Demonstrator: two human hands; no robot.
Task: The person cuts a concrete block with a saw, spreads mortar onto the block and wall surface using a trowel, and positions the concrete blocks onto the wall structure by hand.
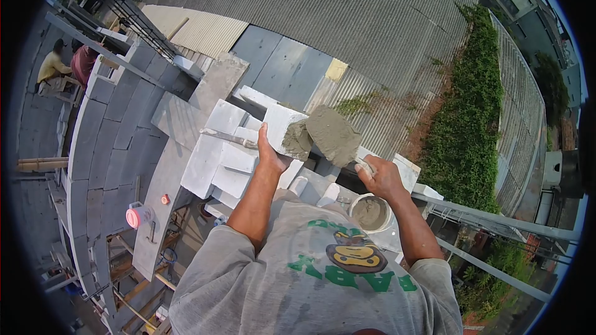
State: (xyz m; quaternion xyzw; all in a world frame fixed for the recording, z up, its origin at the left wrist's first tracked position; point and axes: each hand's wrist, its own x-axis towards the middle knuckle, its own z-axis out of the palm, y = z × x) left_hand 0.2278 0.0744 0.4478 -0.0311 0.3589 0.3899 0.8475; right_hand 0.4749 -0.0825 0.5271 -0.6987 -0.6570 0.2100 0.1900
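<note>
My left hand grips a white lightweight concrete block by its near edge, thumb up along the side and the other fingers mostly hidden. Wet grey mortar covers the block's right part. In my right hand is the handle of a trowel, fingers closed round it. Its blade lies under a thick layer of mortar, right beside the block. A round tub of grey mortar stands below my right hand. Several white blocks are stacked left of my left hand, with a long, worn grey tool lying across them.
A plank at lower left carries a hammer, a pink-and-white bucket and a small orange-red roll. Block walls rise at left, where two people sit. Corrugated roofs and a metal rail lie beyond.
</note>
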